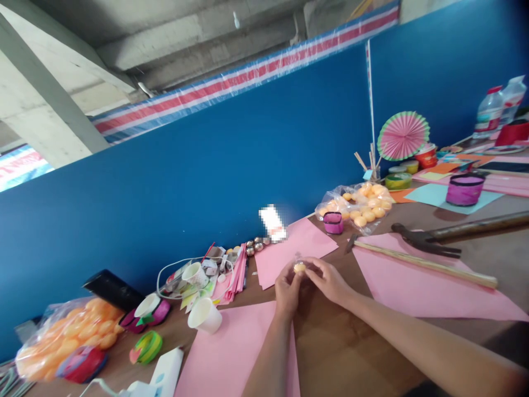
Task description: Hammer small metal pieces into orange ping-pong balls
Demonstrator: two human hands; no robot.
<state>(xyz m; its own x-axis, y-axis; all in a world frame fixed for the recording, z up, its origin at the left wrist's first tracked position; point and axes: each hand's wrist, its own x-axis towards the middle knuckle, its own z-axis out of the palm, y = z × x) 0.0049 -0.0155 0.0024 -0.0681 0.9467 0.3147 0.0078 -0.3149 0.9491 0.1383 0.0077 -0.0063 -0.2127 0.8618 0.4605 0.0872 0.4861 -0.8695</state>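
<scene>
Pinching a small yellowish ball, both hands nearly meet.

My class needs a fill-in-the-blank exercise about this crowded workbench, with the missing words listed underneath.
1. The fingertips of the left hand and the ____ hand meet at a small yellowish ball.
2. The round paper fan stands before a ____ partition.
3. A pale wooden handle lies across a ____ paper sheet.
4. The balls bagged at far left are ____.

Missing words: right; blue; pink; orange.
</scene>
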